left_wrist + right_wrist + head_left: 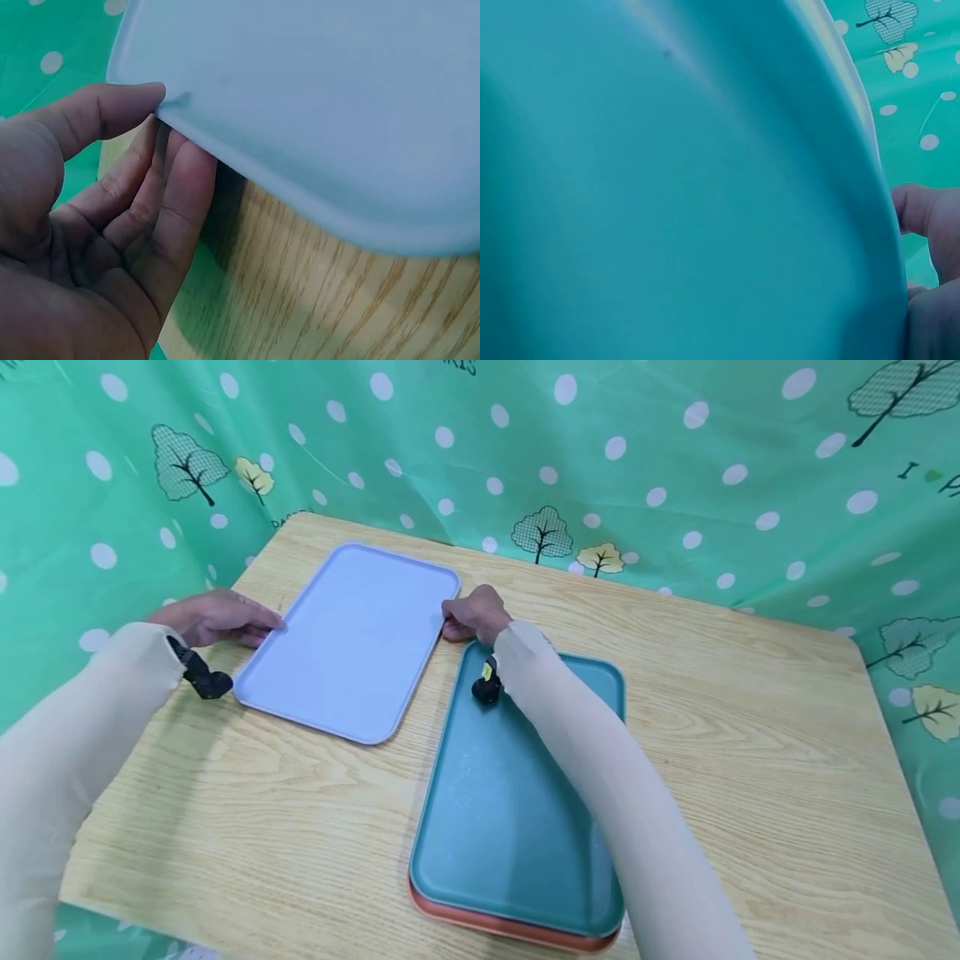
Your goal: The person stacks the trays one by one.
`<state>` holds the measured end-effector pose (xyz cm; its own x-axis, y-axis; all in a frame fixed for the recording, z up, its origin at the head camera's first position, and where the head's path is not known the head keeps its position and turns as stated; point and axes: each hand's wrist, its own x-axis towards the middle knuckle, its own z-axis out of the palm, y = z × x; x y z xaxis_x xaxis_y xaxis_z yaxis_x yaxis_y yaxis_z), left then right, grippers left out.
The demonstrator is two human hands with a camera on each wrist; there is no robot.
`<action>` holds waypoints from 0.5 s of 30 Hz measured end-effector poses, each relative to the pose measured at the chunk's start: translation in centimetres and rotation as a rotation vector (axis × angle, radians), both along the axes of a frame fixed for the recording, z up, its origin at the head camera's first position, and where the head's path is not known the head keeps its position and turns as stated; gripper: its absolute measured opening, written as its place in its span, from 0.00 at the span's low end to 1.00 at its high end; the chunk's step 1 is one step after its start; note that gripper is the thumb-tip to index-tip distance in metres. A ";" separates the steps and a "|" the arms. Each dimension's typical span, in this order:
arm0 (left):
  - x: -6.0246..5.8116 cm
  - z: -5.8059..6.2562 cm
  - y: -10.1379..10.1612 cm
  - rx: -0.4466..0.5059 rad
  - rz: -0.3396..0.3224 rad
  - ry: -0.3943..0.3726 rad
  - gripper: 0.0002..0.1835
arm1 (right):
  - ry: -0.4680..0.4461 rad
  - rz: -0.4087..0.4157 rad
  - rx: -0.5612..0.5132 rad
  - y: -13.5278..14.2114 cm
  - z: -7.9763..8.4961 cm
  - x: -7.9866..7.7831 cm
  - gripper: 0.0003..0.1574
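Observation:
A pale lavender-blue rectangular tray (348, 639) is held between both hands at the left part of the table. My left hand (221, 617) pinches its left rim; in the left wrist view the thumb lies on top of the rim and the fingers (187, 176) are beneath. At the opposite long side, my right hand (476, 612) grips the right rim with curled fingers. Below the right forearm lies a teal tray (517, 810), stacked on an orange-red tray (495, 922). The teal tray (705, 187) hides most of the right hand in the right wrist view.
The wooden table (750, 735) extends to the right of the stack. A green curtain (637, 468) with white dots and printed trees hangs along its back and sides. Black wrist cameras (206, 678) stick out below both wrists.

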<state>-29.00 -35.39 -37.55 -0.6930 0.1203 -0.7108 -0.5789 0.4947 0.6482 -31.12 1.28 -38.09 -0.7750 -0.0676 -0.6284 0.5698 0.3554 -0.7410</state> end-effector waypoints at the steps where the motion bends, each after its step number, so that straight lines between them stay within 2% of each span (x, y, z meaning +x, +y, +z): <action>1: 0.1 0.1 -0.1 0.008 0.001 0.001 0.06 | 0.004 -0.011 -0.010 0.0 0.1 0.0 0.08; 6: 0.3 0.8 -0.3 0.024 0.009 0.004 0.07 | -0.003 -0.057 -0.065 0.1 0.6 -0.2 0.08; 15: 1.2 2.6 -0.6 0.115 -0.008 0.028 0.09 | 0.051 -0.059 -0.115 0.5 1.8 -0.5 0.08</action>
<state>-27.78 -36.01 -34.97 -0.7108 0.2058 -0.6726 -0.5562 0.4210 0.7166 -31.58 1.75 -36.25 -0.8103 -0.0903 -0.5791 0.5481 0.2334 -0.8032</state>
